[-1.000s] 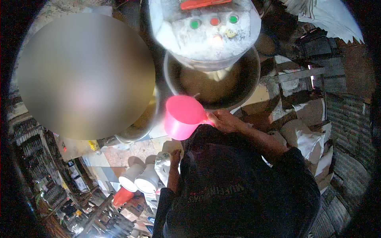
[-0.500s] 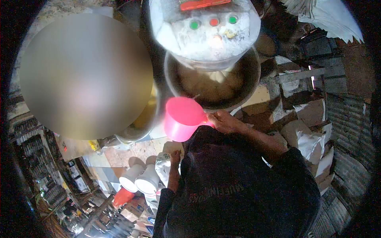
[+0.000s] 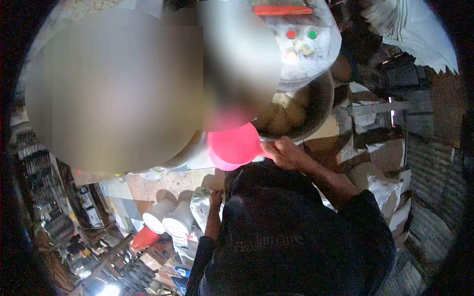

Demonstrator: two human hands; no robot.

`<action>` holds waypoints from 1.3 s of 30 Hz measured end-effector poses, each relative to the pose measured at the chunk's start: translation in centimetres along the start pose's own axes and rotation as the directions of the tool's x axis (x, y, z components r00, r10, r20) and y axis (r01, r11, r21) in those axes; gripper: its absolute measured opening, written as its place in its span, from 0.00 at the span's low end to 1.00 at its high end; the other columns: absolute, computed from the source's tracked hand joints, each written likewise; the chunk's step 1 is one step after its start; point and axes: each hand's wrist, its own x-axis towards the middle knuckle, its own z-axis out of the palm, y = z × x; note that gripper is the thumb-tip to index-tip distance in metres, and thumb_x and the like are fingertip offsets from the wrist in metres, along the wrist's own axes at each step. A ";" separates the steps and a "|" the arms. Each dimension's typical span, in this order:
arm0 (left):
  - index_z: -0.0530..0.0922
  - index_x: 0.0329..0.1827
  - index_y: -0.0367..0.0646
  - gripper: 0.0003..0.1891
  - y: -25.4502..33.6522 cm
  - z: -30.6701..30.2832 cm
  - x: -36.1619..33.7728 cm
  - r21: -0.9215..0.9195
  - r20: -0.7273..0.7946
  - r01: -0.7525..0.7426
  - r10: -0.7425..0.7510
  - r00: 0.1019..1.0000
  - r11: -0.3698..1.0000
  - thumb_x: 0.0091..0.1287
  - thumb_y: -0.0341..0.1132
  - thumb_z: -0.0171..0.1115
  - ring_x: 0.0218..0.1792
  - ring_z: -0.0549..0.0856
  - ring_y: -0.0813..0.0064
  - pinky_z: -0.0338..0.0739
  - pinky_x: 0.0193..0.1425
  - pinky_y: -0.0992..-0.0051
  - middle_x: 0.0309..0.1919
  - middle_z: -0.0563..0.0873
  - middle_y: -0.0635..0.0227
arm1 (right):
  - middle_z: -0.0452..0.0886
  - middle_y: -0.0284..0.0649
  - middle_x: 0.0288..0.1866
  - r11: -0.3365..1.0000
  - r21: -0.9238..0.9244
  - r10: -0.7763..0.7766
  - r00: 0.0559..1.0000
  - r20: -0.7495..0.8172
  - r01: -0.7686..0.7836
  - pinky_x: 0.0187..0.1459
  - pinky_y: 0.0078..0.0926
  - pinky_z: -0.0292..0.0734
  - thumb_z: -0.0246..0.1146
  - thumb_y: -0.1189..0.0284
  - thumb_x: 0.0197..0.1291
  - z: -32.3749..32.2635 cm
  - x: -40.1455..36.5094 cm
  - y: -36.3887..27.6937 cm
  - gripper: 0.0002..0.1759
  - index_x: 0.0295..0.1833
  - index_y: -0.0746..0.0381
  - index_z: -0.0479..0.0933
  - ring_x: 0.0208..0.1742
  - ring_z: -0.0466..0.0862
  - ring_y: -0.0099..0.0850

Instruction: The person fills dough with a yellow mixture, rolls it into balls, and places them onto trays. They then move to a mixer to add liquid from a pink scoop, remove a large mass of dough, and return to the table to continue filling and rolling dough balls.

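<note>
My right hand (image 3: 282, 153) is closed round the handle of a pink plastic dipper (image 3: 232, 145), held out in front of my body. The dipper is just below and left of a big metal mixer bowl (image 3: 332, 101), which has pale dough (image 3: 289, 116) in it. Low at my side hangs my left hand (image 3: 216, 198), right against a white bag with green print (image 3: 200, 203). Its fingers are too small and dim to show whether they grip the bag. What the dipper holds, if anything, I cannot make out.
Above the bowl stands the floury mixer head (image 3: 308, 54) with coloured buttons. White buckets (image 3: 175, 224) and a red-orange bag (image 3: 145, 238) are on the tiled floor at lower left. Cardboard and paper sacks (image 3: 382, 158) lie to the right. A blurred patch hides the upper left.
The view has shifted, so the mixer and bowl appear farther right. The pink dipper has turned slightly in my right hand. My left hand stays beside the white bag.
</note>
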 end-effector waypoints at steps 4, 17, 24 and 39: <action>0.84 0.43 0.45 0.13 -3.4 -0.2 -0.5 0.032 0.049 0.236 -0.238 0.970 0.971 0.71 0.42 0.53 0.40 0.85 0.61 0.76 0.44 0.65 0.40 0.86 0.61 | 0.80 0.51 0.25 0.985 -0.017 -0.170 0.985 0.040 0.170 0.34 0.39 0.76 0.48 0.57 0.72 -2.5 0.0 -5.3 0.24 0.44 0.66 0.80 0.28 0.82 0.42; 0.81 0.45 0.42 0.16 -18.9 0.6 -7.3 -0.474 -0.316 0.152 -0.329 0.890 0.867 0.65 0.46 0.61 0.37 0.85 0.57 0.77 0.41 0.61 0.35 0.86 0.54 | 0.74 0.28 0.22 0.943 0.051 -0.318 0.936 -0.148 0.328 0.18 0.16 0.66 0.53 0.55 0.70 -2.4 12.9 -31.7 0.22 0.51 0.63 0.79 0.16 0.71 0.18; 0.80 0.47 0.42 0.14 -23.7 -1.9 -16.0 -0.981 0.075 0.185 -0.744 0.664 0.066 0.65 0.42 0.61 0.18 0.74 0.81 0.66 0.17 0.78 0.26 0.81 0.71 | 0.75 0.33 0.22 0.955 -0.104 -0.294 0.937 -0.190 0.279 0.19 0.19 0.66 0.55 0.53 0.68 1.3 28.1 -40.3 0.24 0.43 0.66 0.80 0.17 0.72 0.22; 0.74 0.48 0.36 0.15 -17.5 -14.2 -3.8 -0.886 -0.412 -0.098 -0.674 0.613 0.453 0.65 0.35 0.65 0.37 0.81 0.73 0.76 0.43 0.73 0.35 0.83 0.63 | 0.80 0.45 0.44 0.550 -0.323 -0.835 0.503 -0.223 0.770 0.42 0.30 0.76 0.56 0.80 0.58 19.7 22.9 -39.1 0.13 0.48 0.67 0.77 0.38 0.81 0.35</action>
